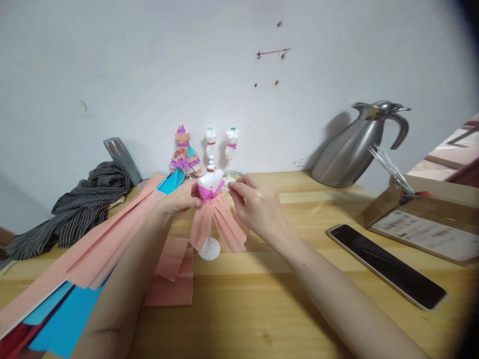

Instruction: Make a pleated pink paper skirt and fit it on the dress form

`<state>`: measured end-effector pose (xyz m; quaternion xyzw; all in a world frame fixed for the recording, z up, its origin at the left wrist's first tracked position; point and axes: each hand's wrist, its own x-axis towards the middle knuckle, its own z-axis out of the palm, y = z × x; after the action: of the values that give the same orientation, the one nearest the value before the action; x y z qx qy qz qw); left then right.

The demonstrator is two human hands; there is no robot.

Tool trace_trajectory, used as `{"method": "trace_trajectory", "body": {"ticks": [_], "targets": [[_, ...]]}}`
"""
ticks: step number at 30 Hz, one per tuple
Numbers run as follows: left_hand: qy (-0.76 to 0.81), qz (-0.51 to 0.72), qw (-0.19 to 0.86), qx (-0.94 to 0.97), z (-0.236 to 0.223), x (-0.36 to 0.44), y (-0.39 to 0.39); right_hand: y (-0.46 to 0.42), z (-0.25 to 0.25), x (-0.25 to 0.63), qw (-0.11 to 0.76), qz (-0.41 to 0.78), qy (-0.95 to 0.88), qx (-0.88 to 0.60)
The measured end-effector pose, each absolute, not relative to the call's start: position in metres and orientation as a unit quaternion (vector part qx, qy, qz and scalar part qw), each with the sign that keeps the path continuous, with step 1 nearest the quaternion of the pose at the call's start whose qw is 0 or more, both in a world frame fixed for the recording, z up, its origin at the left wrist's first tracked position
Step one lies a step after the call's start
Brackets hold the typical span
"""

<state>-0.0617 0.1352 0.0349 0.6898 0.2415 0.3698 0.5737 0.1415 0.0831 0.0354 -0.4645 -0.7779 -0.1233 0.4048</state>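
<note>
A small white dress form [210,178] stands on its round base, tilted slightly. It wears a magenta paper bodice [208,193] and a pleated peach crepe-paper skirt [224,224] that is open at the front. My left hand [184,198] grips the form's left side at the waist, thumb against the bodice. On the other side, the fingers of my right hand [251,199] are pinched beside the bodice, at a small pale bit that is too small to name. Peach crepe-paper pieces [174,284] lie flat under my left forearm.
Behind stand a form in a ruffled paper dress [185,157] and two white forms [210,144]. Peach and blue paper strips [123,229], a striped cloth [86,199] and a bottle [122,159] are left. Rightward are a steel jug [348,147], phone [385,264] and cardboard box [422,234].
</note>
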Motion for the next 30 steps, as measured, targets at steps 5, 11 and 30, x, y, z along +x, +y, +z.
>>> {"method": "trace_trajectory", "body": {"ticks": [5,11,30], "targets": [[0.248,0.376,0.583,0.676,0.027,-0.063,0.137,0.083,0.034,0.14,0.402,-0.136,-0.778,-0.462],[0.268,0.347,0.581,0.686,0.023,-0.068,0.144,0.082,0.032,0.14,0.395,-0.12,-0.79,-0.453],[0.242,0.335,0.176,0.893,0.049,-0.076,0.141,0.08,0.034,0.144,0.406,-0.135,-0.812,-0.396]]}}
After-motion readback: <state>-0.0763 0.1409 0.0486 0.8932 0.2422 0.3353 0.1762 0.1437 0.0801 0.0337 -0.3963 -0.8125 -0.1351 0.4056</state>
